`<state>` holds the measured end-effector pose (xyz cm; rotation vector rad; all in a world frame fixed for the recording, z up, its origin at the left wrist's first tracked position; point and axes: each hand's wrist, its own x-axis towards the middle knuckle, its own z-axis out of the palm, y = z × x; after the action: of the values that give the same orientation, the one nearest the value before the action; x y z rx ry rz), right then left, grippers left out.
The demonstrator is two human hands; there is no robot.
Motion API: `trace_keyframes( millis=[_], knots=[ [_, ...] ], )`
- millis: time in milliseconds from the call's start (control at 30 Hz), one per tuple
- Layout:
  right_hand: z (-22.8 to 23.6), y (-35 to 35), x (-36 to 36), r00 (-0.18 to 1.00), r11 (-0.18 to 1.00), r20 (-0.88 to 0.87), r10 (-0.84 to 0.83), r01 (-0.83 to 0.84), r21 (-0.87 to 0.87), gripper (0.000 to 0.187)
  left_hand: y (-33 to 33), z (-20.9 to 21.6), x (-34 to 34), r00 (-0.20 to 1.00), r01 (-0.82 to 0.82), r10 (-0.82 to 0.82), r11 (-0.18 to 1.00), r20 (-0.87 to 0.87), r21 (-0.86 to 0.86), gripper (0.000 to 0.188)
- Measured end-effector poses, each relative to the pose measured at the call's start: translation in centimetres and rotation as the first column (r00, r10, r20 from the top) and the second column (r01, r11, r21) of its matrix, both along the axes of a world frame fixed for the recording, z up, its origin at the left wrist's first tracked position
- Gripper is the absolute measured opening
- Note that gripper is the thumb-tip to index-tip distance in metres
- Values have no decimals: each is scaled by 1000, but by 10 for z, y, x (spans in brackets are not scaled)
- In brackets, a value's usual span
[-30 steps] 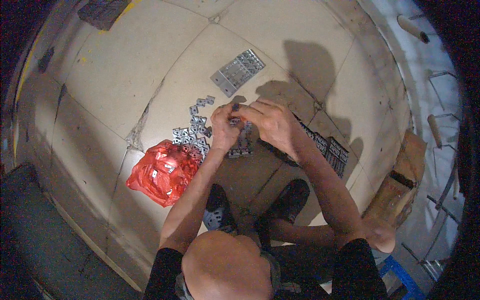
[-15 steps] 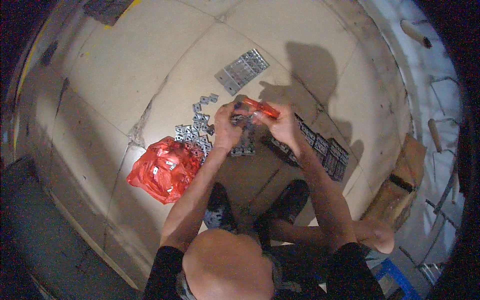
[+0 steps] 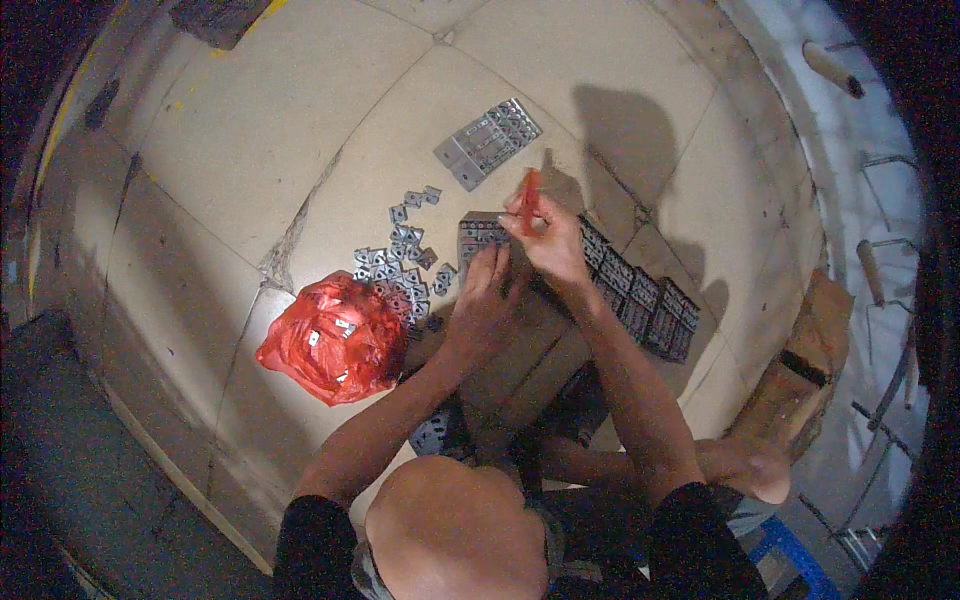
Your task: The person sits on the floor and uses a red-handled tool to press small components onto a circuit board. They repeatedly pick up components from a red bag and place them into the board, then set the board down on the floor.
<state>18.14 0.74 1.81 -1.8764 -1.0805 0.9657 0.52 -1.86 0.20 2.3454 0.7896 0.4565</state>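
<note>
In my right hand, raised and closed, is a screwdriver-like tool with a red translucent handle; I cannot make out its shaft. My left hand reaches forward with fingers stretched out over the near part of a grey metal block, which has rows of small fittings. The hand partly hides this block. Beyond it lies a similar grey block at a slant. Several small square metal plates with holes are scattered left of my left hand, beside a red plastic bag with a few light pieces on it.
A row of dark metal blocks lies right of my right forearm. Farther right are a cardboard piece and tools with wooden handles. A blue stool shows at lower right. The floor is tiled with cracked joints.
My hands have come apart. The left has dropped back toward me, its fingers over the block. The red handle in my right hand has swung from slanting to nearly upright.
</note>
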Motion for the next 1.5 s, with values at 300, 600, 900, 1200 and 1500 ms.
trace_keyframes(
  millis=[300, 600, 900, 1200, 1500],
  knots=[
    [24, 2, -4, 978, 995, 187, 96, -89, -45, 15, 2, 5, -3, 993, -35, 54, 984, 105, -173, 67],
    [12, 7, -4, 995, 998, 93, 28, -33, 44, 21, 2, -5, 0, 997, -20, 28, 994, 68, -107, 59],
    [46, 11, 24, 890, 963, 368, 269, -257, -80, 40, 2, -8, 0, 997, -41, 45, 997, 56, -68, 68],
    [116, 58, 45, 243, 420, 763, 599, -907, -40, 33, 11, -9, 0, 992, 96, -93, 995, -83, 38, 64],
    [118, 55, 42, 261, 513, 608, 750, -810, -284, 25, 26, -7, -19, 953, 289, -277, 953, -120, 95, 61]
  ],
)
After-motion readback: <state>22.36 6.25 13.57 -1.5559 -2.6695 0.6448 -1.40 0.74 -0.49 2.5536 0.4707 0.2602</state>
